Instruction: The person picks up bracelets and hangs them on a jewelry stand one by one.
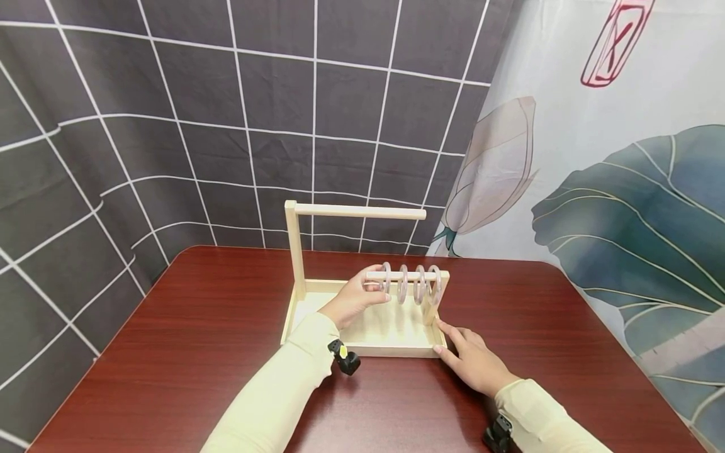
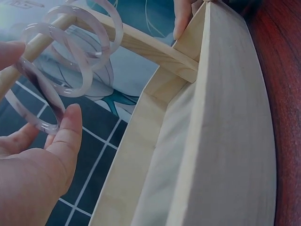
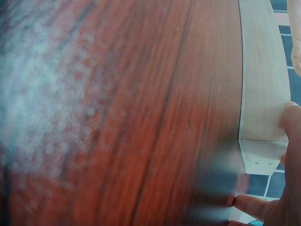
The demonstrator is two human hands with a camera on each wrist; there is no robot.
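Observation:
A pale wooden rack holds several translucent, pale purple bangles [image 1: 419, 286] on its lower rod [image 1: 374, 275]. My left hand [image 1: 352, 301] pinches the leftmost bangle, close to that rod's free end. In the left wrist view, thumb and fingers of the left hand [image 2: 37, 174] hold this dark-streaked bangle [image 2: 43, 89] around the rod. My right hand [image 1: 478, 362] rests against the front right corner of the rack's tray [image 1: 391, 352]. In the right wrist view, its thumb touches the tray's front wall [image 3: 263, 84], and another fingertip reaches the table beside the corner.
The rack's taller upright [image 1: 296, 251] stands at left with a bare upper rod [image 1: 362, 211] reaching right. Under the rack is a reddish-brown table [image 1: 226, 302]. Behind hang a grey grid-patterned curtain [image 1: 277, 94] and a pale one printed with leaves [image 1: 634, 226].

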